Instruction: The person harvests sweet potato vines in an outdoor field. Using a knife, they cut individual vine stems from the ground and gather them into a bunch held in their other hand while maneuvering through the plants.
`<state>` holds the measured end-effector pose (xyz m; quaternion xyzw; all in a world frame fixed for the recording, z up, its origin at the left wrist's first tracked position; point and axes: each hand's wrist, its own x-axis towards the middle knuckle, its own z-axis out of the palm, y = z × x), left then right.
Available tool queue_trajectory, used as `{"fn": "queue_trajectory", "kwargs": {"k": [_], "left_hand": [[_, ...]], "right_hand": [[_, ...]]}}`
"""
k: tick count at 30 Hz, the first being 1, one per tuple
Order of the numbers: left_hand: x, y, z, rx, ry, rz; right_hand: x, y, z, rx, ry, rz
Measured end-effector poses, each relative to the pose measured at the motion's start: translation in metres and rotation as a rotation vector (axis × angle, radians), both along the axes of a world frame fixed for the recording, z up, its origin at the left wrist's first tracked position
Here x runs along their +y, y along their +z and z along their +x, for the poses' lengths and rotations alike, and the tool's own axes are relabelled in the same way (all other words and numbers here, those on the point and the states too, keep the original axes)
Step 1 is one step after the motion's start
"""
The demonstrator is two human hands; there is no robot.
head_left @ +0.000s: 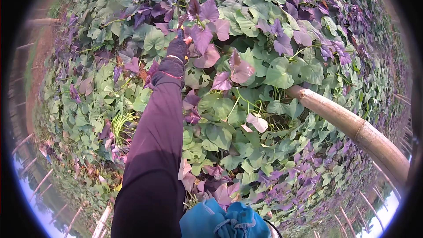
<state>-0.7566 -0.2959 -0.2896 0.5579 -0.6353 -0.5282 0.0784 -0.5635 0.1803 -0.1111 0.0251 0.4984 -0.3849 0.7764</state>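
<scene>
My left arm, in a dark purple sleeve, reaches forward over a dense bed of sweet potato leaves [277, 72], green and purple. At its end my left hand [176, 48], in a dark glove with bare fingertips, is among the leaves. Its fingers look pinched together at the stem of a purple-leaved shoot [209, 10]; leaves partly cover the grip. Beside the forearm, on the left, a bundle of pale green stems [121, 128] lies on the foliage. My right hand is out of the picture.
A thick bamboo pole [365, 134] slants in from the right, its end among the leaves. Blue gathered cloth [224, 220] with a cord is at the bottom edge. Thin stakes [42, 185] stand along the rim. A brown soil strip [44, 57] runs at far left.
</scene>
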Motion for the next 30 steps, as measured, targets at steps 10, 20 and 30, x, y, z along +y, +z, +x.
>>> {"fn": "queue_trajectory", "kwargs": {"k": [10,20,30], "left_hand": [[0.148,0.162,0.149,1.074,0.373,0.816],[0.283,0.261,0.181,0.628,-0.770,0.598],[0.341,0.263,0.183,0.550,-0.892,0.462]], "right_hand": [[-0.012,-0.023,-0.081,-0.116,-0.676,0.249],[-0.017,-0.005,-0.102,-0.235,-0.779,0.075],[0.044,0.043,-0.084,-0.280,-0.873,0.034]]}}
